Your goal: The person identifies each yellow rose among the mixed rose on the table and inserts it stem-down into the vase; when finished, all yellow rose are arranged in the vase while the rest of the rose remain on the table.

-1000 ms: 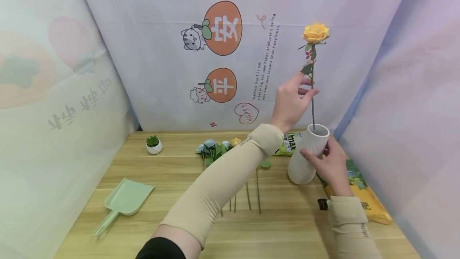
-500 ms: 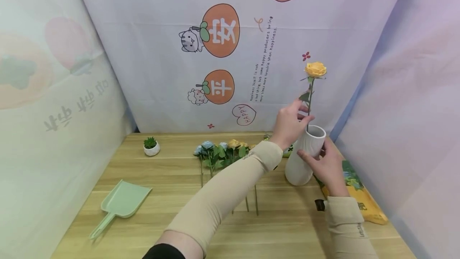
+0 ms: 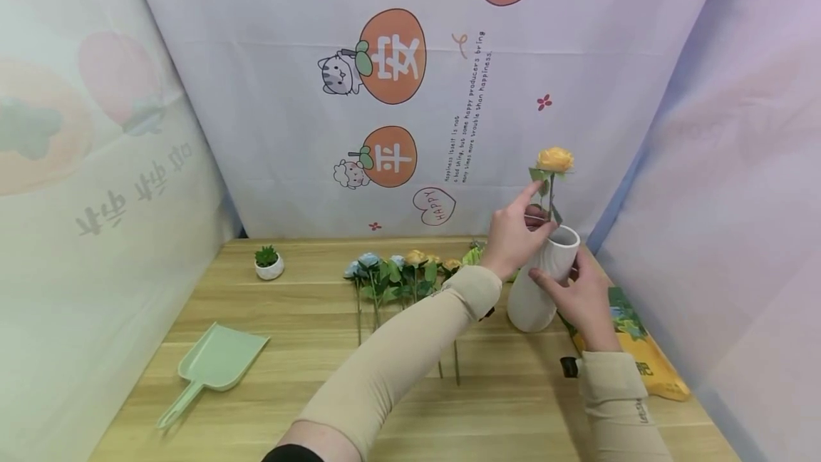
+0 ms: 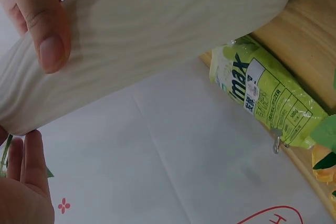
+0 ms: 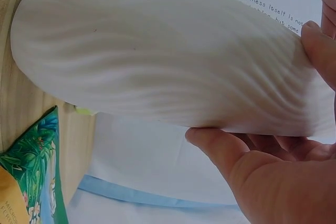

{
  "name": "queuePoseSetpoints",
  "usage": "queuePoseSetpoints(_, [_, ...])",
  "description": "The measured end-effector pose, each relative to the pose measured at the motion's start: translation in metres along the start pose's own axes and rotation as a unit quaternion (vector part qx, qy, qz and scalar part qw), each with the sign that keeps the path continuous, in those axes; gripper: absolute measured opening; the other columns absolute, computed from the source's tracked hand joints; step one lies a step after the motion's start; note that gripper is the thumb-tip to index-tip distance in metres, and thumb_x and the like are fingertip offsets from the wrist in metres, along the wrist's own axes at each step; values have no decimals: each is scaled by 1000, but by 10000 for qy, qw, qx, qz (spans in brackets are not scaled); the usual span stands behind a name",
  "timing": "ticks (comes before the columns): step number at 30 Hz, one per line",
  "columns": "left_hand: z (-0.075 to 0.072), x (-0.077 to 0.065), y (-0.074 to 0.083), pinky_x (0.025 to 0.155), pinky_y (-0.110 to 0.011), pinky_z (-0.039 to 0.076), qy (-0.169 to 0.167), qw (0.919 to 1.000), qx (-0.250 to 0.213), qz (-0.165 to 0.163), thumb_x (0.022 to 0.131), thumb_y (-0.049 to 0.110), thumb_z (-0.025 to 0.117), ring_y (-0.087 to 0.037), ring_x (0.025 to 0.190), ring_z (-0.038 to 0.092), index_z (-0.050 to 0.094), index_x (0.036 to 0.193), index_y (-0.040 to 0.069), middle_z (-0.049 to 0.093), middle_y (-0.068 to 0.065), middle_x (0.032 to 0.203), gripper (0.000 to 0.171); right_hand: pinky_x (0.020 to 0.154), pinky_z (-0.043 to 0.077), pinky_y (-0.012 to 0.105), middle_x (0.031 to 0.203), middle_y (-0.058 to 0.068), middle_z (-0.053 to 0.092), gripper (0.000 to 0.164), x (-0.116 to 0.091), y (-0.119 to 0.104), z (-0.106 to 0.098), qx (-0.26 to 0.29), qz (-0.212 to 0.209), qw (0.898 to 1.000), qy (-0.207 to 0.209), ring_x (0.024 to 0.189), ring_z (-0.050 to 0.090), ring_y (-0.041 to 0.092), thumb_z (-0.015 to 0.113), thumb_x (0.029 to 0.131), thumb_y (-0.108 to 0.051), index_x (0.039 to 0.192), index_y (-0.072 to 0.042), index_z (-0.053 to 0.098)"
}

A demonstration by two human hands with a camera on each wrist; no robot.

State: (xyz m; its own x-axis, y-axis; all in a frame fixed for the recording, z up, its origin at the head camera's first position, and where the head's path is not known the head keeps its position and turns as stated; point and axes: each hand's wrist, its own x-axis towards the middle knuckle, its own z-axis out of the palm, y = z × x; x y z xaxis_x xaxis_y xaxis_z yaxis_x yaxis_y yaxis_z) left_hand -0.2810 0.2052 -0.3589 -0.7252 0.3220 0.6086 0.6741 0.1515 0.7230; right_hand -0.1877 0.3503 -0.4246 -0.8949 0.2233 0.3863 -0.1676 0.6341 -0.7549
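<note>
Left hand point(image 3: 516, 234) pinching the stem of a yellow rose point(image 3: 555, 160), right hand point(image 3: 585, 298) curled round a white vase point(image 3: 534, 305): that is how I find the person across this wooden surface point(image 3: 256, 440). The vase is towards the surface's back right corner, mouth uppermost; whether it leans I can't tell from here. Along the right edge lies a yellow bag point(image 3: 661, 373). By the left edge is a pale green dustpan point(image 3: 221, 358), handle pointing to the front left corner. Loose flowers point(image 3: 393, 273), blue and yellow, lie near the middle of the back edge, stems towards the front.

Everything seems to hang on the rose: bloom above the left hand, long axis near vertical, stem running down to the vase's rim. Its lower end is hidden, inside the vase I'd judge. The left hand is just beside the mouth and nearer it; the right grips lower, on the side facing the right edge.

Between flowers and vase sits a lime pouch point(image 4: 265, 93), and by the back left corner a small potted plant point(image 3: 267, 262).
</note>
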Motion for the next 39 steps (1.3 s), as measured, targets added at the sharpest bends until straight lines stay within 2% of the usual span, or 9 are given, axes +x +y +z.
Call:
queuePoseSetpoints(5, [0,-4,-1,82,-8,54,42,9999,98,-27,95,4,80,5,85,70,48,163,20,81,-1,101,77,106,48,73,151,28,54,87,0,1,1,52,-42,10000,29,136,54,51,85,96,-39,164,-8,39])
queuePoseSetpoints(15, [-8,-19,-11,81,-13,57,-394,9980,-186,-468,104,30,76,5,89,71,42,166,25,81,4,109,71,104,50,73,149,28,54,88,-2,0,1,-24,-56,10000,22,135,54,53,84,96,-40,165,-8,38])
queuePoseSetpoints(19, [-10,-24,-14,81,-14,57,-492,9971,-216,-534,105,35,73,5,90,72,43,166,25,81,8,108,69,104,49,73,149,29,54,88,-1,0,1,-53,-51,10000,24,135,54,53,84,96,-40,164,-8,38])
queuePoseSetpoints(23, [-13,-27,-16,82,-14,57,-573,9967,-191,-539,106,36,71,5,90,71,44,166,26,81,9,108,66,104,49,73,151,29,53,89,-1,0,1,-67,-21,10000,18,136,54,53,84,96,-41,165,-8,37])
queuePoseSetpoints(30, [-18,-31,-21,83,-14,57,-644,9964,143,-538,107,39,69,5,90,71,44,165,26,81,10,109,65,102,51,73,154,26,51,90,-1,1,3,-64,-18,10000,70,137,53,53,84,96,-41,167,-12,36])
queuePoseSetpoints(39, [-36,-41,-29,84,-15,58,-666,9966,-60,-490,107,33,71,0,92,74,43,166,24,81,1,114,65,101,51,73,153,28,51,93,0,3,4,-78,28,9999,82,136,54,55,85,95,-41,168,-13,34])
